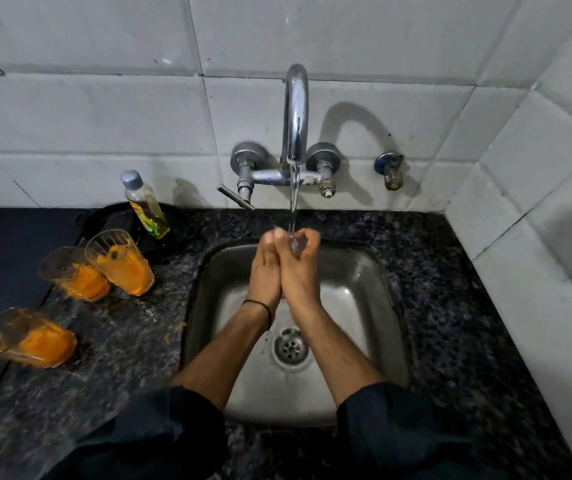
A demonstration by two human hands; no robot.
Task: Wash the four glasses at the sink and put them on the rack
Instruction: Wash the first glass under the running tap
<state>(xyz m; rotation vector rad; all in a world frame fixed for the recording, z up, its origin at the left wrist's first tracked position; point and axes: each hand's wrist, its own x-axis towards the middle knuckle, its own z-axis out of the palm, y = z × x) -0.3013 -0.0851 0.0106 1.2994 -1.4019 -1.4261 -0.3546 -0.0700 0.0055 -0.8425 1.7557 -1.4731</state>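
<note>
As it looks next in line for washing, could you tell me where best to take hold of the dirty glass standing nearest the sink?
Probably around its outer wall, midway up, coming from the sink side. That glass stands upright, mouth open, with another glass close on its far side and orange residue inside.

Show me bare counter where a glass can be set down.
Free: the granite counter right of the sink, out to the tiled wall, and the strip along the sink's left rim. Crowded: far left, with three orange-smeared glasses and the dish soap bottle. Both hands fill the sink under the tap.
</note>
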